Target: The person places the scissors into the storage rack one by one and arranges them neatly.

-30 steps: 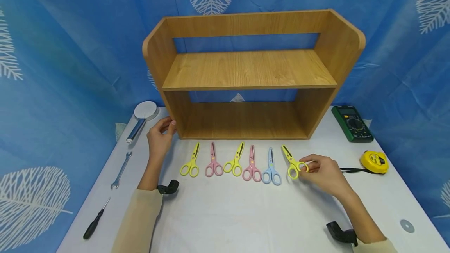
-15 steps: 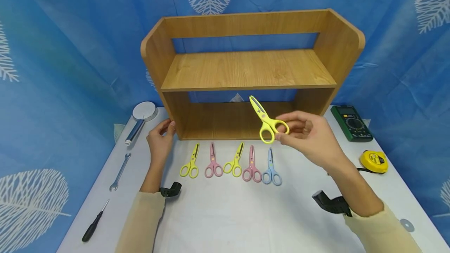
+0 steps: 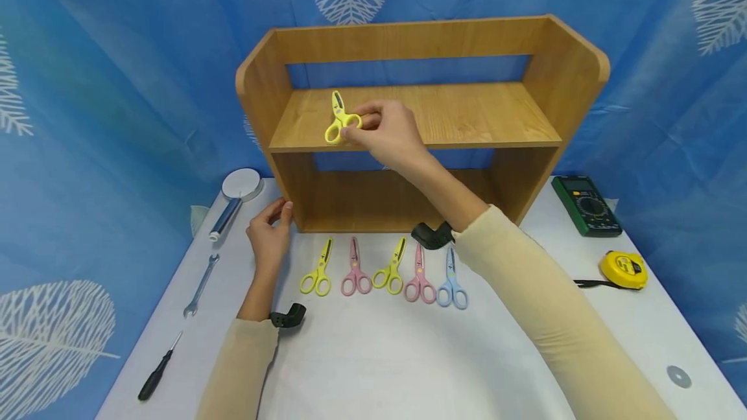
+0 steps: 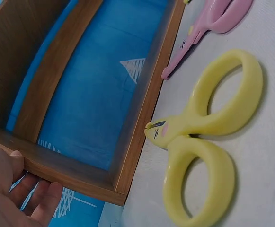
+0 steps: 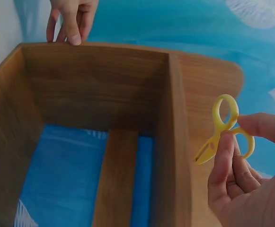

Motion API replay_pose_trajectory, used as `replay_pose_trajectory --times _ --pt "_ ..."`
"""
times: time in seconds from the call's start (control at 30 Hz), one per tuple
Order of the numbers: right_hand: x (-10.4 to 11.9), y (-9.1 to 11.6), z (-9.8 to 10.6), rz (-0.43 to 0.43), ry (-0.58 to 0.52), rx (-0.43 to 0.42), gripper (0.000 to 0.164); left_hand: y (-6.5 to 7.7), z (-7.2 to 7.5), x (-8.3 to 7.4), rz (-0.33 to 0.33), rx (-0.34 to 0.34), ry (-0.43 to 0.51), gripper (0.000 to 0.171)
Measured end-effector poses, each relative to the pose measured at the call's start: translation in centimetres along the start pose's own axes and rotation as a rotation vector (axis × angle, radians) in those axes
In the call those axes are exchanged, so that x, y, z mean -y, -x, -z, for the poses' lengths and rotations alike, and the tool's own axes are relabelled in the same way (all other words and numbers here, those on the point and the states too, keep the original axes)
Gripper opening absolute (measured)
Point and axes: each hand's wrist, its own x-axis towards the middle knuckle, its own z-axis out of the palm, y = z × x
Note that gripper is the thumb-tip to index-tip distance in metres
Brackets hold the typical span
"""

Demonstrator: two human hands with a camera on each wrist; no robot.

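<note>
My right hand (image 3: 392, 133) pinches yellow scissors (image 3: 341, 115) by a handle loop, in front of the left part of the upper board of a wooden desktop shelf (image 3: 414, 39). In the right wrist view the scissors' blades point down and left, close to the upper board. My left hand (image 3: 270, 238) holds the shelf's left side panel at its lower front edge, thumb (image 4: 16, 161) at the rim and the other fingers behind. Yellow scissors (image 3: 323, 259), pink scissors (image 3: 354, 264) and blue scissors (image 3: 450, 272) stand out in a row on the table before the shelf.
On the left lie a magnifying glass (image 3: 242, 183), a wrench (image 3: 201, 285) and a screwdriver (image 3: 156, 373). To the right are a green multimeter (image 3: 586, 207), a yellow tape measure (image 3: 623, 269) and a grey disc (image 3: 679, 376). A blue curtain (image 3: 128, 70) hangs behind the shelf.
My right hand has lifted the yellow scissors from the row's right end and carried them up and left to the upper board. My left hand stays at the side panel.
</note>
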Motion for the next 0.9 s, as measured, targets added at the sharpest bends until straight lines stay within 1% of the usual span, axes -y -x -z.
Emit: replay_pose_trajectory --times 0.07,0.17,0.27,0.37,0.43,0.53,0.63,0.7,0.8,0.9 --pt "0.4 -1.5 -1.3 -0.018 0.000 0.016 0.039 0.0 0.0 -0.1 0.003 0.002 0.009 0.033" --pt "0.9 -3.2 -3.0 -0.040 0.025 0.039 0.041 0.0 0.0 -0.2 0.002 -0.003 0.010 0.033" --pt "1.3 -4.3 -4.4 -0.054 0.078 0.051 0.043 0.0 0.0 -0.3 -0.002 -0.005 -0.002 0.033" --pt "1.4 -5.1 -5.3 -0.046 0.149 0.065 0.041 0.0 0.0 -0.3 -0.001 -0.008 -0.010 0.034" --pt "1.3 -5.2 -5.8 -0.032 0.199 0.076 0.037 0.0 -0.1 -0.3 0.001 -0.010 -0.004 0.033" --pt "1.1 -5.1 -6.1 -0.015 0.286 0.070 0.035 0.1 -0.2 -0.3 0.007 -0.010 -0.004 0.034" --pt "1.0 -5.0 -6.4 -0.007 0.365 0.060 0.038 0.1 -0.2 -0.3 0.010 -0.013 -0.010 0.035" --pt "1.0 -4.9 -6.5 -0.002 0.396 0.058 0.040 0.1 -0.1 -0.4 0.004 -0.015 -0.011 0.035" --pt "1.1 -4.7 -6.4 -0.007 0.404 0.072 0.045 0.1 0.0 -0.4 -0.002 -0.019 -0.003 0.034" --pt "0.8 -4.1 -5.5 0.007 0.351 0.081 0.053 0.2 0.1 -0.6 -0.001 -0.016 0.014 0.033"
